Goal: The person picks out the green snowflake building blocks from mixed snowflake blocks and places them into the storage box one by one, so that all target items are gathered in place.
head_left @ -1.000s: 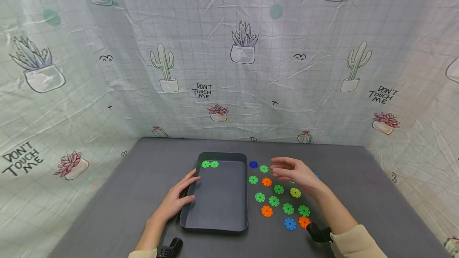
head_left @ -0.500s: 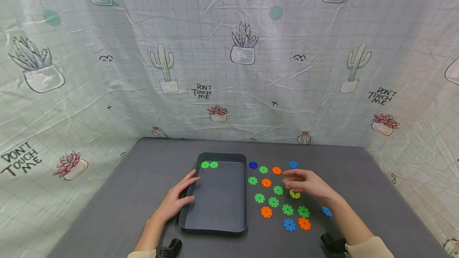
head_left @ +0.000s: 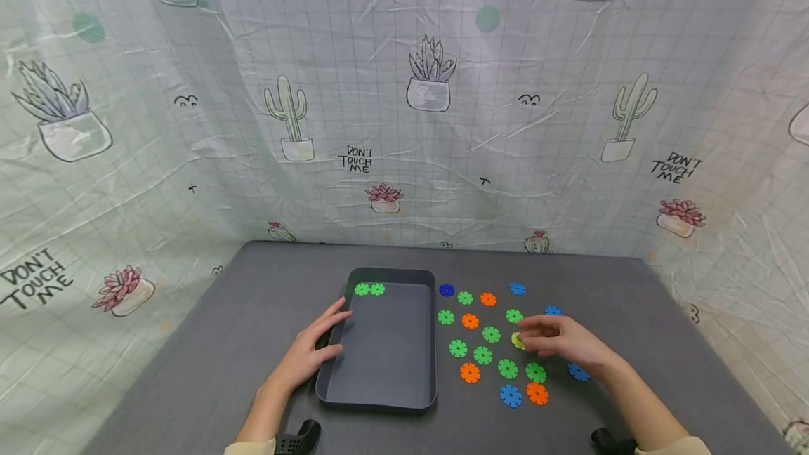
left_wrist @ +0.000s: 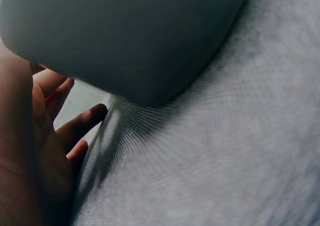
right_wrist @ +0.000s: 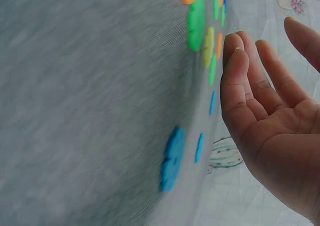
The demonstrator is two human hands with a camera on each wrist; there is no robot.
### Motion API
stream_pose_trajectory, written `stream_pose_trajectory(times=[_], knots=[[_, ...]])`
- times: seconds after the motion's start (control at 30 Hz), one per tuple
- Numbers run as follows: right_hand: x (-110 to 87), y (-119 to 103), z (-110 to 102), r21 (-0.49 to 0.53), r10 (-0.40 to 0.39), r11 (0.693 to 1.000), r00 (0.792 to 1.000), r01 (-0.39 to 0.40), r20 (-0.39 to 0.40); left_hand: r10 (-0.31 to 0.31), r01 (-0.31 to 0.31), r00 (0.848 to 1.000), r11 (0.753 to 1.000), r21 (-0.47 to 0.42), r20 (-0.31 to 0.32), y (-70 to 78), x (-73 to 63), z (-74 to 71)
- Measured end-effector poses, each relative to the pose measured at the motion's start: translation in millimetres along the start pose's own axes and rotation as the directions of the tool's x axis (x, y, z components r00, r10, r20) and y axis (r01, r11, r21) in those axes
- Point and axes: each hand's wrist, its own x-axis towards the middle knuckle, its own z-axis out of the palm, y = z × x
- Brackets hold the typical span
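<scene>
A dark grey tray [head_left: 385,353] lies on the table with two green notched discs [head_left: 377,289] side by side in its far left corner. My left hand [head_left: 310,351] rests at the tray's left rim, fingers spread; in the left wrist view the tray's underside or side [left_wrist: 125,36] covers part of that hand. To the right, my right hand [head_left: 562,339] is over the loose discs, its fingertips in front of a yellow notched disc [head_left: 517,341], partly hidden. From the right wrist view, the loosely bent fingers hold nothing and appear apart from the yellow disc [right_wrist: 208,47].
Several green, orange and blue notched discs lie right of the tray, among them a dark blue disc [head_left: 446,290], an orange disc [head_left: 470,373] and a blue disc [head_left: 511,396]. A patterned curtain [head_left: 404,125] hangs behind the grey table [head_left: 208,357].
My right hand has moved right and toward me, from the far discs to the yellow disc, uncovering an orange, a green and blue discs. The left hand and the tray stay put.
</scene>
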Motion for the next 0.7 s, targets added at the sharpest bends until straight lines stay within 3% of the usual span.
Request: stream_pose_trajectory(times=[0.3, 0.7], knots=[[-6.6, 13.3, -5.5, 0.037, -0.019, 0.999, 0.998, 0.016, 0.065, -0.013, 0.013, 1.000, 1.000, -0.005, 0.014, -4.8, -1.0, 1.7], [-9.6, 22.7, -8.0, 0.034, -0.058, 0.998, 0.995, 0.056, 0.082, 0.029, -0.029, 1.000, 0.999, 0.026, -0.010, 0.2, -0.8, 0.5]])
